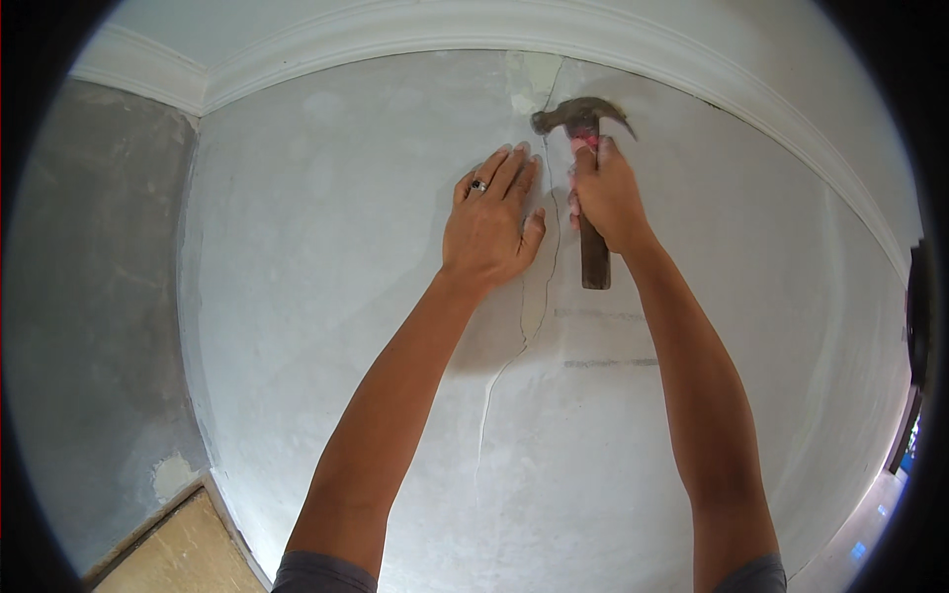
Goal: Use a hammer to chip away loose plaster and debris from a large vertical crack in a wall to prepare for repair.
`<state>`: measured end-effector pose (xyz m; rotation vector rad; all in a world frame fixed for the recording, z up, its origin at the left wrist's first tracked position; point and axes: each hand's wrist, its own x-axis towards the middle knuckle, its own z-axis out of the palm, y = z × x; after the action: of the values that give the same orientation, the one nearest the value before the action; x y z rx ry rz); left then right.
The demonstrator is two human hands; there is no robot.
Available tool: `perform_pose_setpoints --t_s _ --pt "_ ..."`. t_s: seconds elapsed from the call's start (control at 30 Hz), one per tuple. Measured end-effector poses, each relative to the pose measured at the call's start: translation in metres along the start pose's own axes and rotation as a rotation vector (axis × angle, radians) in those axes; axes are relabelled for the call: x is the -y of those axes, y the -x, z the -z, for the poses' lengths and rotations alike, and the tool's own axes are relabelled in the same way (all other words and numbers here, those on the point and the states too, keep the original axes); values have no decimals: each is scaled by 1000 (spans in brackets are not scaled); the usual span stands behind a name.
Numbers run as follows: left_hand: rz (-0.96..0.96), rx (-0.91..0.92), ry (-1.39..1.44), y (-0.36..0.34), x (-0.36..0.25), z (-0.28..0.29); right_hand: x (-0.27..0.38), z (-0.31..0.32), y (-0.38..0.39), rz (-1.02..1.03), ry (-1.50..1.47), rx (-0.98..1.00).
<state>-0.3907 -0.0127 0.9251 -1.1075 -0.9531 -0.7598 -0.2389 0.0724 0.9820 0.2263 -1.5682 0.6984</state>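
Note:
A long crack (550, 265) runs down the grey plastered wall (326, 247) from near the ceiling trim to below my hands. Just left of it, my left hand (491, 219) lies flat against the wall, fingers stretched upward, a dark-stoned ring on one of them. My right hand (606, 193) grips a claw hammer (595, 259) high on its wooden handle, close under the head. The hammer's striking face points left, right by the crack's upper part, and its claw points right. Whether the face touches the wall I cannot tell.
White moulded trim (395, 42) curves along the top of the wall. At the top of the crack is a pale bare patch (534, 77). A darker grey wall (94, 296) meets this one at the left corner, above a tan wooden panel (183, 553). Dark objects stand at the far right edge.

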Motion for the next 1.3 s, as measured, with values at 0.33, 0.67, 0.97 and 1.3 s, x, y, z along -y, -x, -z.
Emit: perform_pose_setpoints --t_s 0.33,0.67,0.97,1.3 --pt "8 3 -5 -4 -14 15 16 13 3 -63 6 35" --pt "4 -23 5 -8 -26 31 33 15 4 -87 -50 71" --pt "-2 -21 -1 -10 -37 46 51 28 9 -104 -94 48" --pt "14 0 22 -14 -48 66 68 21 18 -40 130 -4"
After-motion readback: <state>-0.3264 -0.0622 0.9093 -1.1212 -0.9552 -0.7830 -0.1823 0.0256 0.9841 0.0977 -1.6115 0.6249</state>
